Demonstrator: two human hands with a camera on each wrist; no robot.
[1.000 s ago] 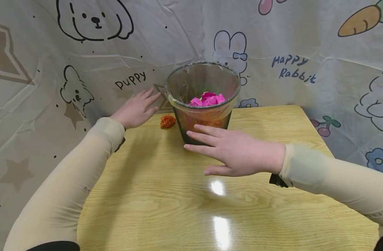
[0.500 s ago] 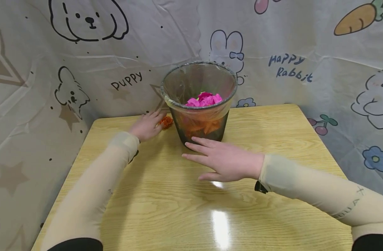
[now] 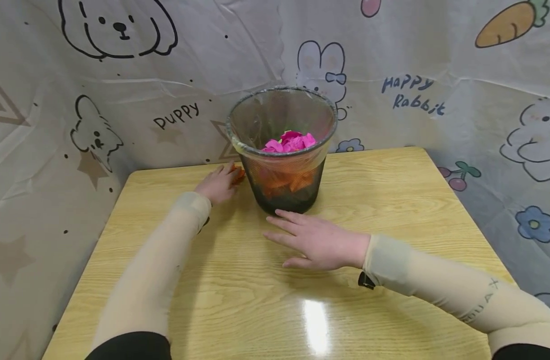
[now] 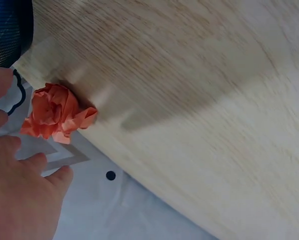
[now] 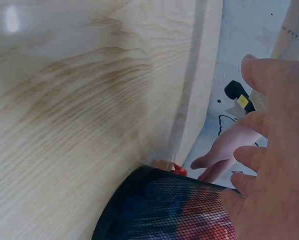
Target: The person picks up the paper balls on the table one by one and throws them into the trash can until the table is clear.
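A crumpled ball of orange paper [image 4: 57, 112] lies on the table just left of the mesh wastebasket [image 3: 286, 187]. My left hand [image 3: 218, 184] reaches to it, partly covering it in the head view. The left wrist view shows the fingers spread around its near side, with a gap between them and the paper. In front of the basket's base, my right hand [image 3: 320, 242] hovers palm down, fingers extended and apart, holding nothing. Inside the lined basket, crumpled pink paper [image 3: 290, 142] rests on top, and orange paper shows through the mesh below.
The light wood table [image 3: 239, 280] ends at a back edge close behind the basket and the orange ball. A printed curtain [image 3: 248, 60] with cartoon animals hangs behind and along both sides.
My left hand has come down and to the right, from above the table to the orange paper ball. My right hand has shifted slightly nearer to me. The basket stays put.
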